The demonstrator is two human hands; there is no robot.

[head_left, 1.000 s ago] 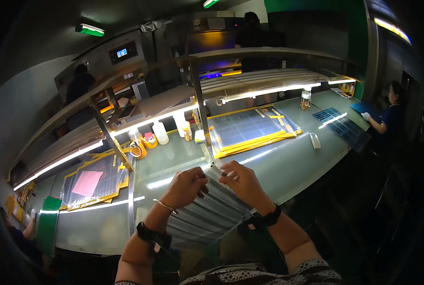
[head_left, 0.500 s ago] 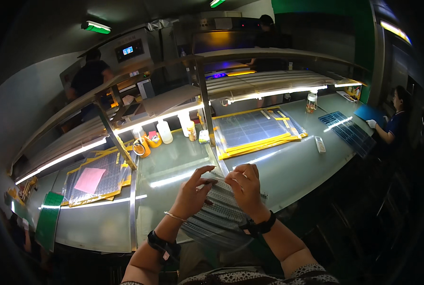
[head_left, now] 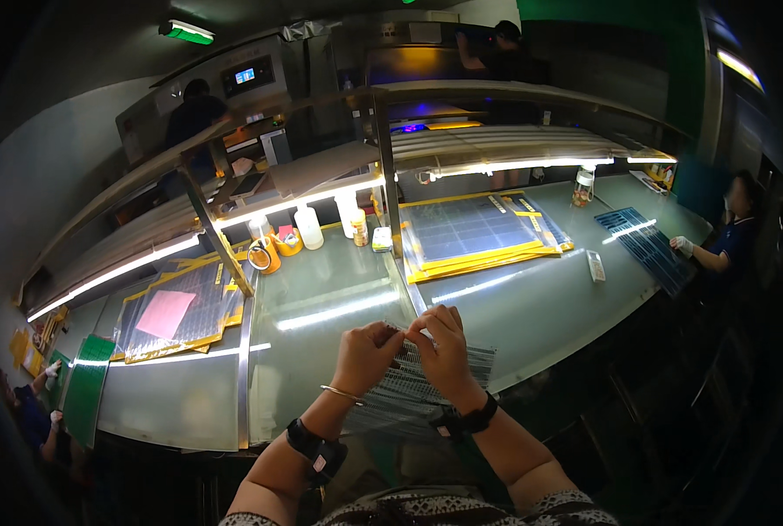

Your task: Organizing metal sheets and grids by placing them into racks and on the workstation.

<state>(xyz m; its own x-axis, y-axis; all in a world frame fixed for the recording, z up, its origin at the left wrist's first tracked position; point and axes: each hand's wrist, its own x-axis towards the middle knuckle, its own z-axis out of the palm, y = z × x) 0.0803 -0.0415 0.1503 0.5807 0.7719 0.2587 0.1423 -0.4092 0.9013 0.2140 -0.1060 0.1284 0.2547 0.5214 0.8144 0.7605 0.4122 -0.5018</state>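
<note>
Just past the near edge of the table, a thin grey sheet (head_left: 413,381) with rows of fine dark and light marks lies beneath my hands. Above its far part, my left hand (head_left: 367,358) and my right hand (head_left: 444,352) are closed, and their fingertips meet in a pinch. Whatever is between the fingers is too small and too covered to make out. Both wrists and part of the fingers hide some of the sheet. A dark band is on each wrist, and a bracelet circles my left one.
Taped panels (head_left: 479,232) lie beyond my right hand; at left a pink sheet (head_left: 165,314) rests on more panels. White bottles (head_left: 308,228) and an orange tape roll (head_left: 263,256) stand behind. Gloved co-workers handle a blue panel (head_left: 646,245) and a green board (head_left: 89,390).
My left fingers have closed and come together with the right fingertips. The sheet lies differently under my hands. At far left, a co-worker's gloved hands have come to the green board.
</note>
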